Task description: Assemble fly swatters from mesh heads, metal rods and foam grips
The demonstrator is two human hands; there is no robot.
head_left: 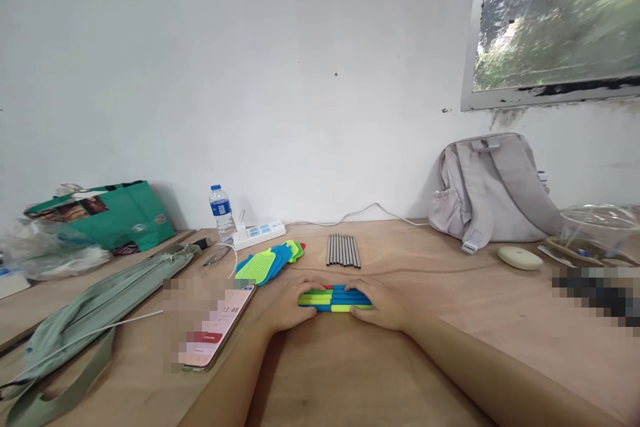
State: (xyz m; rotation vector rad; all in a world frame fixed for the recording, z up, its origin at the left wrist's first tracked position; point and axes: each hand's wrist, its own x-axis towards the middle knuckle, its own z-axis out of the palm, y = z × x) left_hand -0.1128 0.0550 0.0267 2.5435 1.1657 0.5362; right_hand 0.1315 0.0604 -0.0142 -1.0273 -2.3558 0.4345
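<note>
On the wooden table in front of me lies a block of short coloured plastic tubes [333, 299], blue, yellow-green and red, set side by side in two columns end to end. My left hand [289, 303] is closed around the left ends, thumb at the near side and fingers at the far side. At the right ends my right hand [380, 303] grips the same way. Just beyond them, thin grey metal rods [343, 251] lie in a neat row. To the left of these is a fanned pile of blue and green mesh fly-swatter heads [260, 267].
Left of my hands are a phone [220, 333] and a grey-green strap bag [110, 300]. Farther back stand a water bottle [221, 210], a power strip [260, 232] and a green bag [125, 217]. A backpack [493, 193] and an oval cream case [520, 257] are on the right.
</note>
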